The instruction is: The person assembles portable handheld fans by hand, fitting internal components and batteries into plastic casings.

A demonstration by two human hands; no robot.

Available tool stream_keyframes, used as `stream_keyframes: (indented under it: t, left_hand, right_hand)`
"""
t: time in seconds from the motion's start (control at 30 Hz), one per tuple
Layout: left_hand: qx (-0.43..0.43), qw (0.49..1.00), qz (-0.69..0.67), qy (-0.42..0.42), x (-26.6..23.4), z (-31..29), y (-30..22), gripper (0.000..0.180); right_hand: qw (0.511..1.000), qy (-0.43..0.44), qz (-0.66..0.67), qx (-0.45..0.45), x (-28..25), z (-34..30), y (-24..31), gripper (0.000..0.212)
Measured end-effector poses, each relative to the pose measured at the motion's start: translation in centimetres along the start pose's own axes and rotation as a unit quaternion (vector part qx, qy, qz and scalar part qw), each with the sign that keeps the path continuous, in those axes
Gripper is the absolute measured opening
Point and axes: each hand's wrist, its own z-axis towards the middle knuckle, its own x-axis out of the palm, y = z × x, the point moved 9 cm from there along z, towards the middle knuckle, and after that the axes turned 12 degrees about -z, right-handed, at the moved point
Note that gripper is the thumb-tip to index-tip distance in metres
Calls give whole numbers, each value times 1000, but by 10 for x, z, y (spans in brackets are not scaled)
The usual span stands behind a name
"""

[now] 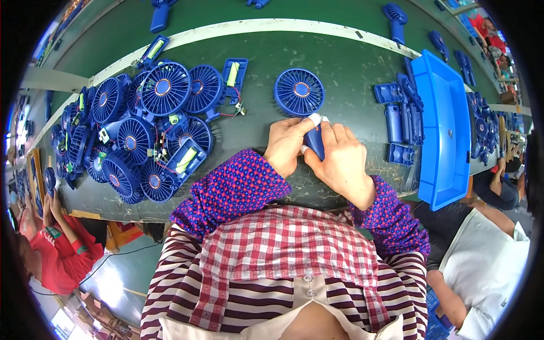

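Between my two hands is a blue handheld fan (299,92), its round grille lying toward the far side of the green table and its handle toward me. My left hand (285,143) grips the handle from the left, thumb along its top. From the other side my right hand (344,161) closes on the same handle, the thumb near its lower end. White coverings show on some fingertips. Most of the handle is hidden under the fingers.
Left of my hands lies a heap of blue fans (136,133), several with exposed wires and green-yellow batteries. Blue handle covers (396,122) are stacked at the right beside a blue plastic tray (436,130). A white rail (272,25) crosses the far side. Other people sit at both sides.
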Motion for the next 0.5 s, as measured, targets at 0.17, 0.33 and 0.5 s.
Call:
stream_keyframes:
  t: [0.17, 0.33, 0.5]
  left_hand:
    - [-20, 1000, 1, -18, 2, -2, -2, 23]
    - [-23, 1000, 1, -20, -1, -3, -1, 25]
    - [-30, 999, 21, -3, -3, -1, -5, 28]
  right_hand:
    - [995, 78, 31, 55, 5, -10, -9, 68]
    - [990, 109, 42, 81, 9, -21, -10, 70]
    - [967, 123, 147, 169, 21, -28, -34, 58]
